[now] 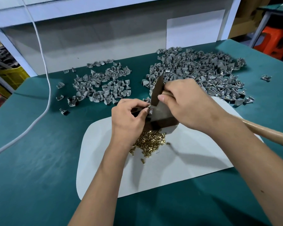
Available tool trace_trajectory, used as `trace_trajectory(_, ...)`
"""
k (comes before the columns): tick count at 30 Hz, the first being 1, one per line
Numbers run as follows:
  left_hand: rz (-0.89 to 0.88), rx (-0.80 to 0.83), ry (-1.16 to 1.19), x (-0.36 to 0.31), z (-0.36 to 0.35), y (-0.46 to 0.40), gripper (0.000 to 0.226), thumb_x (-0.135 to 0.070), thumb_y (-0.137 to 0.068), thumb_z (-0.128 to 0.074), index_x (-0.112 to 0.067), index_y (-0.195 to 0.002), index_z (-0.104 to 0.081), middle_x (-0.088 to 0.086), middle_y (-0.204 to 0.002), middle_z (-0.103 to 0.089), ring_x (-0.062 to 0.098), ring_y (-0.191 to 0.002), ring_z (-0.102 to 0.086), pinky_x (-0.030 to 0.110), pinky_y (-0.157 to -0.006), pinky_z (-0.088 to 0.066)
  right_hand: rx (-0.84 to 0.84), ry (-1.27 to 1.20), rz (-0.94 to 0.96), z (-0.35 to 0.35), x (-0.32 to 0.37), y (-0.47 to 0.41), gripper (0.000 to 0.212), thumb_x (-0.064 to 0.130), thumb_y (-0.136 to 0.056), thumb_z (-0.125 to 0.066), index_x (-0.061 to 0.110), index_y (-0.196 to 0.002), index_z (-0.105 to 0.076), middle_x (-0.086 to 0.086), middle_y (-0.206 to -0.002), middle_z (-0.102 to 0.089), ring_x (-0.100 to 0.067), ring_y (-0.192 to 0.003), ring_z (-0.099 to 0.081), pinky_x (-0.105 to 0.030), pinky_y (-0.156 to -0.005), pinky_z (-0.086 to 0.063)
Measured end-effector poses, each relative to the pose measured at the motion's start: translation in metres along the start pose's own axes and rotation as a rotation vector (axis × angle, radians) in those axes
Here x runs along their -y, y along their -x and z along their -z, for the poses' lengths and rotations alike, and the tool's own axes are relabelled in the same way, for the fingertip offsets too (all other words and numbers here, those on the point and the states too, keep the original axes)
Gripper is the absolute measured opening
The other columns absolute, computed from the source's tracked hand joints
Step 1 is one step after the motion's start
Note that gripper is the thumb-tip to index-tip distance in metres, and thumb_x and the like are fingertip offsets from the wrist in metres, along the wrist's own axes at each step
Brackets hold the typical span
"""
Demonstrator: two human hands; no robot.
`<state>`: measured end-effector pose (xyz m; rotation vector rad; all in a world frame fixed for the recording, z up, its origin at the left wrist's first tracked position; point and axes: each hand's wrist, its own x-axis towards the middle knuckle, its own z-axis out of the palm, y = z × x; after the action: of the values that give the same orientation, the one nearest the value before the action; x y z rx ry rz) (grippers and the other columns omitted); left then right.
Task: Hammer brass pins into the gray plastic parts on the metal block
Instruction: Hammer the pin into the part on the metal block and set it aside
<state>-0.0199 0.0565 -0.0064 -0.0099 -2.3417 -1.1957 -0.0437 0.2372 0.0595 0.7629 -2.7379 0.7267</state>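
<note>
My left hand [129, 118] pinches a small gray plastic part [149, 110] on top of the dark metal block [163, 121]. My right hand [186, 103] grips the hammer high on its wooden handle [271, 136], right behind the head. The dark hammer head [157, 90] points down, and its lower end sits at the gray part. A heap of brass pins [149, 142] lies on the white mat [186, 168] just in front of the block. My hands hide much of the block's top.
Two heaps of gray plastic parts lie on the green table: a smaller heap [101, 85] at the back left, a larger heap [199, 74] at the back right. A white cable [46, 79] runs down the left side. A white panel [194, 28] stands behind.
</note>
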Motion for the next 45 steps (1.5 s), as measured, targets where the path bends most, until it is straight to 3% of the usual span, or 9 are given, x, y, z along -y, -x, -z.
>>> trace_trajectory(2, 0.018, 0.003, 0.01, 0.002, 0.0, -0.001, 0.016, -0.01, -0.083, -0.081, -0.025, -0.088, -0.08, -0.003, -0.092, -0.075, 0.008, -0.094, -0.068, 0.019, -0.087, -0.052, -0.039, -0.037, 0.002, 0.0, 0.001, -0.001, 0.025, 0.033, -0.101, -0.055, 0.022, -0.079, -0.053, -0.003, -0.083, -0.064, -0.028, -0.076, -0.061, -0.044, -0.072, -0.053)
trace_trajectory(7, 0.096, 0.02, 0.064, 0.002, 0.0, -0.001, 0.013, -0.007, -0.083, -0.081, -0.016, -0.092, -0.082, -0.004, -0.089, -0.077, 0.013, -0.089, -0.071, 0.035, -0.089, -0.057, 0.124, 0.061, -0.041, -0.007, -0.001, -0.004, 0.032, 0.035, -0.102, -0.053, 0.024, -0.072, -0.046, -0.003, -0.081, -0.063, -0.029, -0.077, -0.061, -0.047, -0.075, -0.054)
trace_trajectory(11, 0.082, 0.027, 0.088, 0.003, 0.002, -0.002, 0.012, -0.007, -0.083, -0.081, -0.018, -0.088, -0.082, -0.008, -0.084, -0.077, 0.009, -0.085, -0.071, 0.032, -0.085, -0.058, 0.01, 0.014, 0.011, -0.005, -0.002, -0.004, 0.027, 0.035, -0.101, -0.053, 0.025, -0.076, -0.048, -0.003, -0.082, -0.063, -0.03, -0.077, -0.061, -0.048, -0.074, -0.054)
trace_trajectory(15, 0.096, 0.02, 0.108, 0.001, 0.002, -0.001, 0.017, -0.004, -0.083, -0.081, -0.022, -0.084, -0.08, -0.01, -0.082, -0.076, 0.004, -0.081, -0.07, 0.025, -0.082, -0.058, 0.122, 0.049, -0.011, -0.008, 0.0, -0.004, 0.035, 0.034, -0.101, -0.053, 0.027, -0.069, -0.041, -0.004, -0.081, -0.063, -0.03, -0.078, -0.061, -0.048, -0.076, -0.054)
trace_trajectory(19, 0.077, 0.023, 0.114, 0.003, 0.003, -0.002, 0.019, -0.004, -0.083, -0.08, -0.023, -0.083, -0.079, -0.01, -0.081, -0.076, 0.006, -0.081, -0.071, 0.023, -0.081, -0.057, 0.02, 0.025, 0.028, -0.004, -0.001, -0.005, 0.028, 0.034, -0.101, -0.054, 0.026, -0.075, -0.047, -0.003, -0.08, -0.063, -0.028, -0.074, -0.062, -0.046, -0.071, -0.054)
trace_trajectory(24, 0.111, 0.025, 0.129, 0.001, 0.003, -0.001, 0.027, -0.003, -0.083, -0.08, -0.029, -0.077, -0.075, -0.013, -0.078, -0.074, 0.003, -0.076, -0.069, 0.02, -0.078, -0.056, 0.165, 0.074, -0.032, -0.012, 0.0, -0.001, 0.024, 0.037, -0.101, -0.053, 0.021, -0.083, -0.056, -0.004, -0.083, -0.064, -0.03, -0.078, -0.062, -0.046, -0.075, -0.055)
trace_trajectory(33, 0.072, 0.028, 0.119, -0.001, 0.002, 0.001, 0.021, -0.003, -0.084, -0.078, -0.024, -0.089, -0.076, -0.009, -0.087, -0.075, 0.002, -0.085, -0.069, 0.028, -0.086, -0.057, -0.041, -0.041, -0.054, -0.001, -0.008, -0.005, 0.028, 0.031, -0.101, -0.058, 0.021, -0.076, -0.053, -0.003, -0.073, -0.06, -0.026, -0.068, -0.058, -0.036, -0.062, -0.044)
trace_trajectory(39, 0.085, 0.026, 0.127, -0.002, 0.004, 0.0, 0.027, -0.001, -0.083, -0.079, -0.028, -0.081, -0.074, -0.014, -0.08, -0.074, -0.001, -0.078, -0.068, 0.019, -0.081, -0.055, 0.099, 0.044, -0.018, -0.013, 0.0, -0.002, 0.035, 0.033, -0.102, -0.054, 0.024, -0.07, -0.042, -0.004, -0.077, -0.061, -0.029, -0.074, -0.06, -0.041, -0.068, -0.051)
trace_trajectory(45, 0.091, 0.018, 0.129, -0.001, 0.004, 0.0, 0.028, -0.002, -0.082, -0.079, -0.029, -0.08, -0.073, -0.013, -0.081, -0.074, 0.002, -0.08, -0.069, 0.027, -0.084, -0.058, 0.014, 0.034, 0.031, -0.013, 0.001, -0.001, 0.031, 0.032, -0.101, -0.054, 0.026, -0.073, -0.043, -0.005, -0.079, -0.062, -0.03, -0.074, -0.06, -0.041, -0.068, -0.051)
